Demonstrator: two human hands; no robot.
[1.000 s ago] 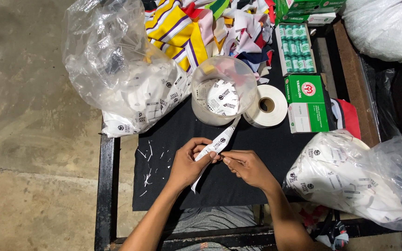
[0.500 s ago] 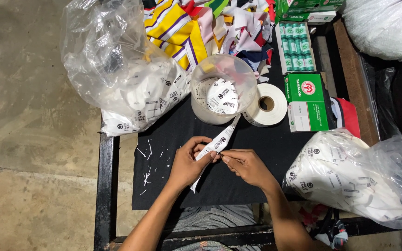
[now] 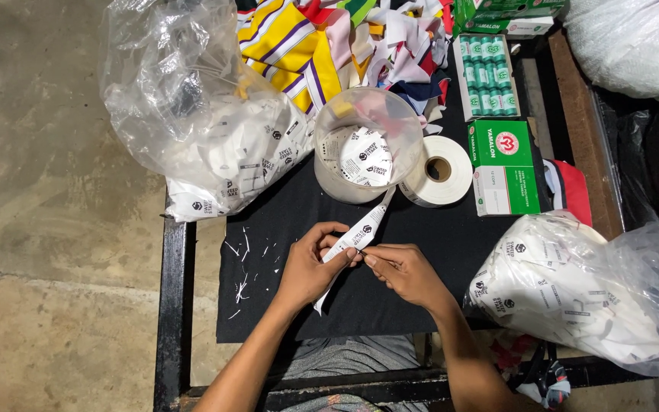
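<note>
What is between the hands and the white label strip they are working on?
Nothing visible. The left hand and right hand both touch the white label strip directly, which runs up to the clear round tub.

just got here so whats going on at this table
A person sits at a black table and pinches a white label strip with both hands: the left hand grips it from the side, the right hand meets it at the fingertips. The strip runs up into a clear tub beside a white tape roll. Clear bags of labels lie left and right, with fabric scraps behind.
</note>
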